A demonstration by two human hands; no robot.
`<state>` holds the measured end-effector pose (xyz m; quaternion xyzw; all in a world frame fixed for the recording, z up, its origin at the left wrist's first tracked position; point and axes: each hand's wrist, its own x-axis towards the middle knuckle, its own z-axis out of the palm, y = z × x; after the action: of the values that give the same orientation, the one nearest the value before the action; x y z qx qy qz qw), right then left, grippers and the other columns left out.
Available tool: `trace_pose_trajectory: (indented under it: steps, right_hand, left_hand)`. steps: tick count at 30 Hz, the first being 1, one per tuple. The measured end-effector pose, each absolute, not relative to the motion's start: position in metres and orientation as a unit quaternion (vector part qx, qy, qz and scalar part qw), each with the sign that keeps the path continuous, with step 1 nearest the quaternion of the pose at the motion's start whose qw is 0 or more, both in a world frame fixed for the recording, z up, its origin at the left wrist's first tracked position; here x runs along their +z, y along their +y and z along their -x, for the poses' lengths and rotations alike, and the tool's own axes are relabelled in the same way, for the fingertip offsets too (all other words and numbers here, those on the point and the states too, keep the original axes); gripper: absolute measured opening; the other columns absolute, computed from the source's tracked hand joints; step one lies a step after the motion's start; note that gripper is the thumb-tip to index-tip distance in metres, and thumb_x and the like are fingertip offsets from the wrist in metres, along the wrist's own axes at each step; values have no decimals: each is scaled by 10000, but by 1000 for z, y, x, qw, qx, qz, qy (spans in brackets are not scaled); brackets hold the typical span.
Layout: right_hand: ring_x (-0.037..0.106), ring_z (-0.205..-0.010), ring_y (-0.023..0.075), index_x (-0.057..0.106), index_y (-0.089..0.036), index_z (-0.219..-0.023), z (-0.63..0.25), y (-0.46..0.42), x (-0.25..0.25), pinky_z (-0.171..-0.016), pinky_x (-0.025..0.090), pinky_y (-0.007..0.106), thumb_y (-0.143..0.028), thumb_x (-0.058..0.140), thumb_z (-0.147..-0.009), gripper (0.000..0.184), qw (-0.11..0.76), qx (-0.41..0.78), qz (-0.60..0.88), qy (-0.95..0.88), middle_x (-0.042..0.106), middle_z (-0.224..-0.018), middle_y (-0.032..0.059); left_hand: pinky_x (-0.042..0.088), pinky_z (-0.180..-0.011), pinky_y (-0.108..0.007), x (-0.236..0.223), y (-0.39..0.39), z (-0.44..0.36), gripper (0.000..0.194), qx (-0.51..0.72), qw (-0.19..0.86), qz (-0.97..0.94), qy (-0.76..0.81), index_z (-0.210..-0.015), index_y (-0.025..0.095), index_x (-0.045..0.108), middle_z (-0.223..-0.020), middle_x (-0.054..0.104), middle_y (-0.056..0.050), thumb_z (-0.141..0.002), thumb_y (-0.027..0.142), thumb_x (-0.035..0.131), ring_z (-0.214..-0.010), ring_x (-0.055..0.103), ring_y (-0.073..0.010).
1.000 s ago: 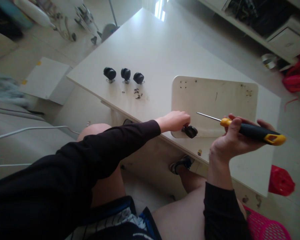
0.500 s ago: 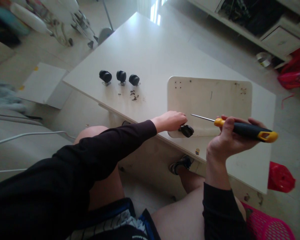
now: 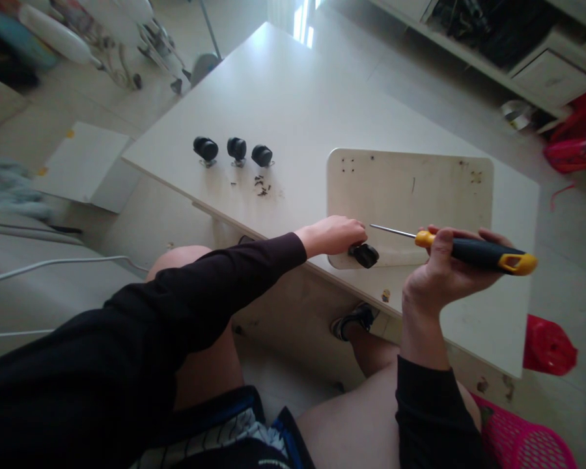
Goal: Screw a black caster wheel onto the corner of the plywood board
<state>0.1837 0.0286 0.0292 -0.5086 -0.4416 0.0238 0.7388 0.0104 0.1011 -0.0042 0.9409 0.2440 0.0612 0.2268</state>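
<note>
"Black caster point(image 3: 365, 255), where does it lie from the left grip point(image 3: 334, 236)?"

"It lies at about four o'clock from this grip, touching the fingers, at the seven o'clock corner of the pale board point(image 3: 400, 195). The board lies flat upon the white surface point(image 3: 293, 98)."

"And how far is the left grip open?"

"The fingers are bent and close to each other, at the mounting end of the caster. Their tips are hidden, so I cannot tell if they pinch it or only press on it."

"What does the right grip point(image 3: 432, 273) have?"

"It is closed around the dark and yellow handle of a screwdriver point(image 3: 473, 253), with the thumb laid along the handle near its yellow collar. The thin shaft points to nine o'clock. In the picture its tip appears near the left fingers, at about one o'clock from the caster; I cannot tell its height above the board."

"Are there other parts?"

"Yes, three more dark casters point(image 3: 237, 148) stand in a row, at ten o'clock from the left grip and well apart from it. Small dark screws point(image 3: 262, 190) lie just beside them, on their six o'clock side. Groups of small holes point(image 3: 348, 165) show at the eleven and two o'clock corners of the board."
</note>
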Motion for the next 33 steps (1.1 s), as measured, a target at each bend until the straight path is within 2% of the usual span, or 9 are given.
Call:
trace_pose_trajectory:
  steps: [2,6,15,22,25,28,33]
  right_hand:
    - [748,-680,161,556,-260,-1118,-184,29,29,-734,669,385,-426,929,-787,525,743,28,502,-442,739,-840,-72]
    - [752,-691,158,558,-254,-1124,-183,28,28,-747,671,378,-393,921,-789,512,744,34,502,-439,744,-843,-73]
    - [742,-689,154,538,-260,-1121,-180,26,31,-765,681,393,-409,883,-795,497,729,30,526,-437,720,-851,-81]
    - [735,-679,153,551,-255,-1111,-184,28,29,-745,680,383,-426,912,-780,518,742,25,510,-435,707,-837,-75]
    - [739,-675,160,556,-270,-1111,-185,28,28,-747,690,407,-460,912,-776,525,739,23,519,-430,715,-842,-78]
    - [748,-684,163,553,-268,-1122,-185,27,29,-761,701,421,-488,915,-778,545,734,38,531,-422,727,-846,-75]
    - [749,-678,167,552,-254,-1105,-187,26,29,-752,705,426,-534,935,-746,594,731,50,550,-401,718,-821,-77]
  left_hand:
    - [461,-690,-328,-4,102,-11,272,54,225,-941,248,-1021,176,817,-1117,812,-107,-1005,82,562,-917,757,-209]
    - [473,-695,-319,-3,102,-12,265,50,222,-935,271,-1061,167,816,-1096,808,-117,-1002,80,572,-885,750,-202]
    - [449,-694,-319,-3,103,-11,270,62,250,-932,254,-1017,190,812,-1106,814,-95,-967,58,582,-902,742,-198]
    - [497,-800,-294,15,138,13,180,135,355,-887,264,-983,158,807,-1002,797,-68,-915,82,659,-835,683,-150]
    - [506,-829,-303,21,165,53,155,167,372,-831,379,-1003,151,820,-907,767,-48,-922,138,687,-782,642,-135]
    - [494,-844,-301,17,184,104,114,179,319,-765,530,-937,168,814,-862,741,-32,-905,161,705,-779,611,-137]
    - [450,-820,-268,-3,186,167,58,106,294,-699,643,-855,147,754,-789,712,6,-893,133,714,-776,548,-123]
